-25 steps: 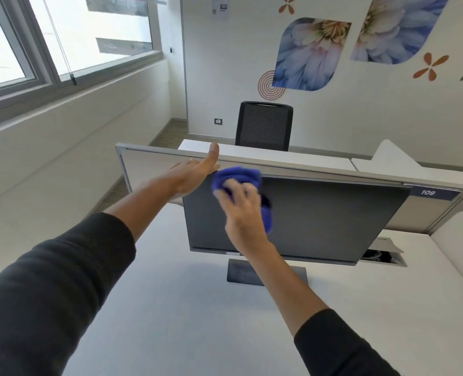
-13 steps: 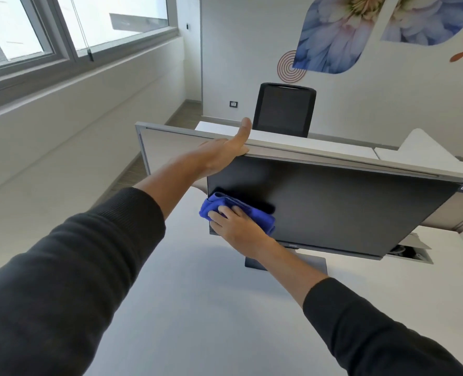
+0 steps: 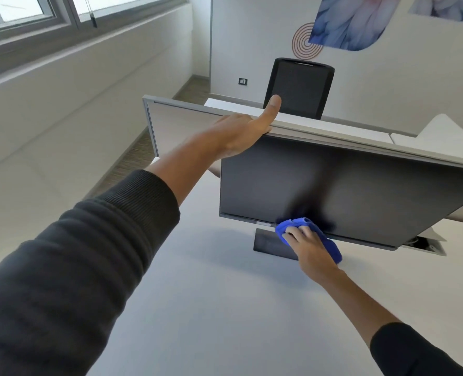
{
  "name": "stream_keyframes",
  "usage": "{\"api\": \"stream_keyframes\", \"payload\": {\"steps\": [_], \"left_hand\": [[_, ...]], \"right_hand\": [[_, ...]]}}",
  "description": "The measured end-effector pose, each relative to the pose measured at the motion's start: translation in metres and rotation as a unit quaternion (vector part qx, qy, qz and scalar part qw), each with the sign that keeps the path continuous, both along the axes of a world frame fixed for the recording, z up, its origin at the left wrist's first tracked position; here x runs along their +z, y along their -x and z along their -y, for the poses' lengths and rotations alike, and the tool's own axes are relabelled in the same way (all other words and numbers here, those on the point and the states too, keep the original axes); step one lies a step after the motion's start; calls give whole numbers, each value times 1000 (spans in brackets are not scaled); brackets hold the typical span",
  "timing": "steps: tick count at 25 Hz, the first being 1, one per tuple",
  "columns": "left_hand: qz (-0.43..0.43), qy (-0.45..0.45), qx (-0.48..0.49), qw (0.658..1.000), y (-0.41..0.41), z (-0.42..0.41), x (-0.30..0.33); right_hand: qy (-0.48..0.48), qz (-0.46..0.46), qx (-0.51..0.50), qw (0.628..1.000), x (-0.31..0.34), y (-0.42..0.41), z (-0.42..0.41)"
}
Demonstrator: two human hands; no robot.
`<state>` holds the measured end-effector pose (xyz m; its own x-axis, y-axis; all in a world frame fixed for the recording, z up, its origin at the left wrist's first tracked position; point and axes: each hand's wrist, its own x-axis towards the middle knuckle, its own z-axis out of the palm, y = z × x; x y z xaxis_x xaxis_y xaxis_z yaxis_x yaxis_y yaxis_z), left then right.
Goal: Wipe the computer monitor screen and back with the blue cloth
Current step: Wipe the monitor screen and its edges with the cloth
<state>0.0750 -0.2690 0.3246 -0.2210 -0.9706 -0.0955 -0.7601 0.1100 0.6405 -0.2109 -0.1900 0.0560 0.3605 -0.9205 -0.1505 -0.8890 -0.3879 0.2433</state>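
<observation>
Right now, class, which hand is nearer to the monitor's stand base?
Right. The right hand presses the blue cloth along the screen's bottom edge, just above the stand base; the left hand grips the monitor's top corner.

Dark monitor [image 3: 360, 191] upright; blue cloth [image 3: 330, 244] (bunched) at lower edge.
</observation>
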Motion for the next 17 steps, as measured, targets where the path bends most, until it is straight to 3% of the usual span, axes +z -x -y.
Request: {"api": "stream_keyframes", "payload": {"steps": [6, 9, 12, 17], "left_hand": [[9, 7, -2, 1000, 0, 0, -1], [7, 15, -2, 1000, -1, 2, -3], [13, 30, -9, 999, -3, 4, -8], [12, 45, -1, 999, -5, 6, -17]], "right_hand": [[31, 59, 130, 989, -3, -141, 33], [46, 86, 121, 988, 0, -194, 40], [34, 97, 120, 987, -2, -176, 40], [20, 71, 101, 992, -5, -54, 28]]}}
